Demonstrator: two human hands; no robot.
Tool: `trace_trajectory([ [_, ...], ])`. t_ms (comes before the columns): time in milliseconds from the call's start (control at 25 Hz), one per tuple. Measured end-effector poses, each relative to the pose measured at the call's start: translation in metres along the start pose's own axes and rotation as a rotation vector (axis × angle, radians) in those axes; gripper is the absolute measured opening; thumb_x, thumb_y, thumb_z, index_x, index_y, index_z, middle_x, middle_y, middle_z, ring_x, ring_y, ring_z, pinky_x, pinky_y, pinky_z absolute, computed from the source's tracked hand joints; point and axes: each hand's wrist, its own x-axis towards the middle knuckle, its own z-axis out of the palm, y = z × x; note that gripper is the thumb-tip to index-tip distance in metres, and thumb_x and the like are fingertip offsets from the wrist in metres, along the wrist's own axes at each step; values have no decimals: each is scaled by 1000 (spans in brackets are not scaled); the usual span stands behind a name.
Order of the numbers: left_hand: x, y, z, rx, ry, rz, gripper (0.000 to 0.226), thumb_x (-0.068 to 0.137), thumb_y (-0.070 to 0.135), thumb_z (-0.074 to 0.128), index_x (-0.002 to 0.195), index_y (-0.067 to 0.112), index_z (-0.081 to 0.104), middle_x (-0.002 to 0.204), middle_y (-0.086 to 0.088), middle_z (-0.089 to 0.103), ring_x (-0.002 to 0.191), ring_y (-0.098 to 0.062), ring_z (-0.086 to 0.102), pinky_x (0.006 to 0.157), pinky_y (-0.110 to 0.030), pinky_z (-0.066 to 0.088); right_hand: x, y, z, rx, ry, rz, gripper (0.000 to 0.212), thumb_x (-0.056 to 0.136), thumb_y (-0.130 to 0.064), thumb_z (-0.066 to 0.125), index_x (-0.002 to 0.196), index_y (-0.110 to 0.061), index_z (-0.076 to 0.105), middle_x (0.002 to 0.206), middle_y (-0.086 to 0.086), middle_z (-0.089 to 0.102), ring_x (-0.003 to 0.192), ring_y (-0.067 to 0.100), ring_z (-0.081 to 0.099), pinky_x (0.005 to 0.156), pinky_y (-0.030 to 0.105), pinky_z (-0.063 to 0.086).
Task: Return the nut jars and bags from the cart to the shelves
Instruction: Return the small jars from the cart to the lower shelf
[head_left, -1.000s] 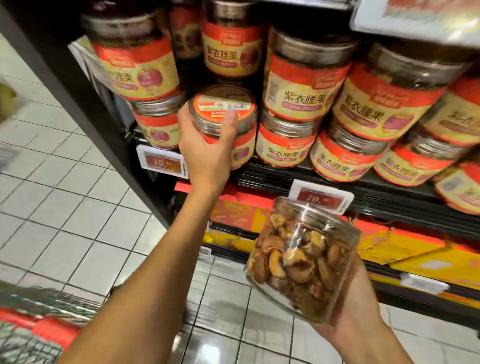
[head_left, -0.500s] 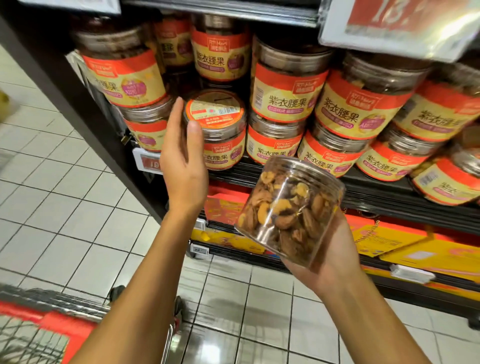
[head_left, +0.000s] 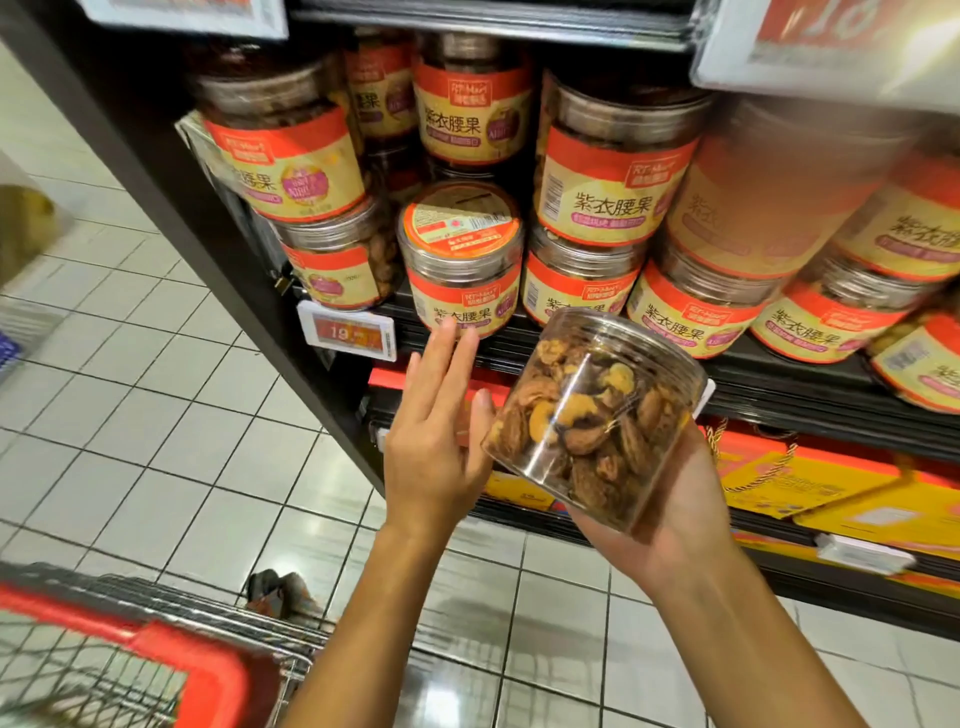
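My right hand (head_left: 670, 514) grips a clear jar of mixed nuts (head_left: 592, 415), tilted with its bare bottom toward me, in front of the lower shelf edge. My left hand (head_left: 434, 431) is held up just left of that jar, fingers straight; its thumb is close to the jar's side, and I cannot tell if it touches. Above the left hand, a labelled nut jar (head_left: 462, 260) stands on the shelf (head_left: 779, 374), apart from my fingers. More red-and-yellow labelled jars (head_left: 613, 171) are stacked in two layers around it.
A red-trimmed wire cart (head_left: 130, 660) is at the bottom left. The black shelf upright (head_left: 218, 249) runs diagonally at left, with a price tag (head_left: 349, 332) on the shelf edge. Yellow gift boxes (head_left: 831, 478) fill the shelf below. White tiled floor (head_left: 130, 389) lies to the left.
My left hand let go of the labelled jar on the shelf and dropped down toward the clear jar. My right hand raised the clear jar up and closer to the shelf.
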Motion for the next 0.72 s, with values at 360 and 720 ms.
trace_trajectory([
  [360,20,5,-15,60,-24,-44,36,89,6,55,124,-3,57,131,-17,55,126,-30,50,102,-51,43,8,-9,18,-63,48,-62,48,91,-44,38,69,-17,71,75,4,68,63,18,67,59,30,58],
  [720,59,89,-72,-656,-89,-437,49,74,60,55,108,25,57,98,10,70,97,-9,66,83,-28,52,3,-6,72,-631,-117,-356,67,92,-62,17,107,-20,67,110,3,70,106,18,64,95,37,50],
])
